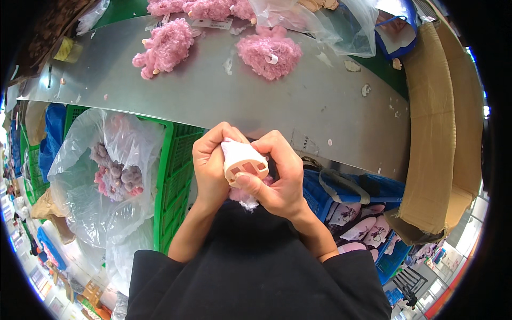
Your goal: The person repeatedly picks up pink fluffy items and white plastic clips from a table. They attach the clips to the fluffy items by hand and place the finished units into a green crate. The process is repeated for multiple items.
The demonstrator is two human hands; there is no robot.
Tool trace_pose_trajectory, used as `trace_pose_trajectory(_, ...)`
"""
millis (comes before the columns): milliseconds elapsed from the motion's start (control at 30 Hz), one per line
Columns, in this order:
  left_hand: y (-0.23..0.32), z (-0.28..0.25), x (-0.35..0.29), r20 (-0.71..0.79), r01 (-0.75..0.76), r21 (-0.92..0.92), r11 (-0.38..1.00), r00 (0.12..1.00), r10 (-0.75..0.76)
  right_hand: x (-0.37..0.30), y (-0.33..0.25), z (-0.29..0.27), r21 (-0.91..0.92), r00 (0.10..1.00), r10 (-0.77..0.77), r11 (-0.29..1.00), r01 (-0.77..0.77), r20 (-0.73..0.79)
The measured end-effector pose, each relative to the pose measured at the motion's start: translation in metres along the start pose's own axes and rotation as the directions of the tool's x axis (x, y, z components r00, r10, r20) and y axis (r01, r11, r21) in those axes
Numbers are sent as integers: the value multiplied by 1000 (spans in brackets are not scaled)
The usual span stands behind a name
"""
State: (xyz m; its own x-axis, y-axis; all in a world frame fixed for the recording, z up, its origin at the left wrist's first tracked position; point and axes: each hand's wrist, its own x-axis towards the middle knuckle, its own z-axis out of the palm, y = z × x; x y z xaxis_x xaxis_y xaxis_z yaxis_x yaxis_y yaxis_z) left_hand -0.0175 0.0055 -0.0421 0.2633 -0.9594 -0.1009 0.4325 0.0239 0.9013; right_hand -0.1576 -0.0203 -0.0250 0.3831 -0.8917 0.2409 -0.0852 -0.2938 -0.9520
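Close in front of my body, both hands grip a cream plastic piece, rounded, with several openings in its near end. My left hand is closed around its left side. My right hand closes on the other side, its thumb pressed across the near end. Pink fluffy plush and a white tuft show under the piece, between my hands; how they join it is hidden. Beyond, on the metal table, lie a pink curly plush toy and another pink plush with a small white tag.
A metal table spans the front. At left stands a green crate beside a clear plastic bag with grey and pink plush pieces. A blue crate with printed pink pieces stands at right, near a tall cardboard box.
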Motion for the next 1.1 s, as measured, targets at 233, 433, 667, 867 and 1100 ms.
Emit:
trace_pose_trajectory(233, 33, 1, 1, 110, 50, 387, 921, 989, -100, 1, -4, 3, -29, 999, -53, 998, 53, 1)
trace_pose_trajectory(433, 11, -1, -1, -85, -21, 129, 991, 996, 32, -3, -6, 13, 13, 999, 47, 999, -47, 5)
trace_pose_trajectory(667, -21, -8, 2, -128, -60, 0, 998, 990, 60, -1, 0, 9, -108, 993, 64, 993, -53, 104)
trace_pose_trajectory(867, -30, -9, -1, -72, 57, 36, 998, 996, -54, 5, 9, 10, -170, 997, -67, 983, 74, 44)
trace_pose_trajectory(1100, 12, -8, -4, -19, 40, 303, 952, 999, -36, 6, 6, -8, -226, 986, -62, 969, 96, 154)
